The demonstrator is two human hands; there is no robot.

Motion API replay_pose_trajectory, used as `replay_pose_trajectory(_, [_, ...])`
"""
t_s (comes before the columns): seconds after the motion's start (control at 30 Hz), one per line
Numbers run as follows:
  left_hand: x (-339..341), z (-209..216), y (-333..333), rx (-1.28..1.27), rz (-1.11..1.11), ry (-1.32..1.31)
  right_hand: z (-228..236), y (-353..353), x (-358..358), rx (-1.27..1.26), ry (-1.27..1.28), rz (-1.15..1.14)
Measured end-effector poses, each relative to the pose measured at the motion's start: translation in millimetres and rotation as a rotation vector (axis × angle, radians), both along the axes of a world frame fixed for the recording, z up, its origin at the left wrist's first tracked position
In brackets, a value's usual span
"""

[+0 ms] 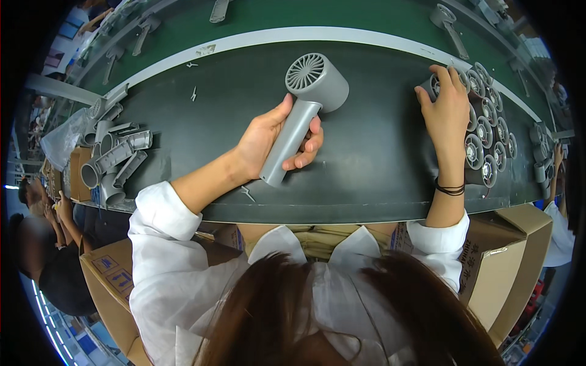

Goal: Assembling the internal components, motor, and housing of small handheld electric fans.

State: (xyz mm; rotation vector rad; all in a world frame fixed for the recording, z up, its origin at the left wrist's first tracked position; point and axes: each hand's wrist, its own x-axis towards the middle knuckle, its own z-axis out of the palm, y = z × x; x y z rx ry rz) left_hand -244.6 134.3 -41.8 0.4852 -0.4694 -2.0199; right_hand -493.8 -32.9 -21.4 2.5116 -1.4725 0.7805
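Note:
My left hand (262, 143) is closed around the handle of a grey hair-dryer-shaped housing (332, 85). Its slatted round grille faces up and to the left, and the handle slants down toward me. On the right, my right hand (448, 104) reaches to a cluster of round grey fan units (484, 131) standing on end. Its thumb and fingers curl around one unit at the cluster's far left edge, partly hidden by the hand. A dark band circles my right wrist.
Grey half-shells and tubes (116, 152) lie heaped at the left of the dark work surface (366, 165). Small light pieces (247, 194) lie scattered on it. Beyond a white rail runs a green belt (342, 15) carrying grey parts. Cardboard boxes (500, 268) flank me; other people work at both sides.

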Motion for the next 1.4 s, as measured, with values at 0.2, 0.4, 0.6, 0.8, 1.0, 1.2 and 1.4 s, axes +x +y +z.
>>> replay_pose_trajectory(0.2, [3,0,2,-0.041,-0.027,0.075,7,11,9,0.020,-0.017,-0.023])
replay_pose_trajectory(0.4, [6,0,4,-0.174,-0.132,0.229,6,20,7,-0.111,0.091,-0.090])
replay_pose_trajectory(0.6, [15,4,3,-0.302,-0.182,0.243,12,23,4,-0.043,0.126,-0.095])
replay_pose_trajectory(0.8, [12,3,-6,-0.449,-0.212,0.204,16,35,10,-0.015,-0.008,-0.014])
replay_pose_trajectory(1.0, [14,-3,-3,-0.397,-0.239,0.169,18,46,19,-0.008,-0.068,0.117])
replay_pose_trajectory(1.2, [14,5,1,-0.434,-0.153,-0.039,16,66,35,0.249,-0.191,0.477])
replay_pose_trajectory(1.4, [9,28,5,-0.306,0.026,-0.788,11,75,40,0.438,-0.320,0.495])
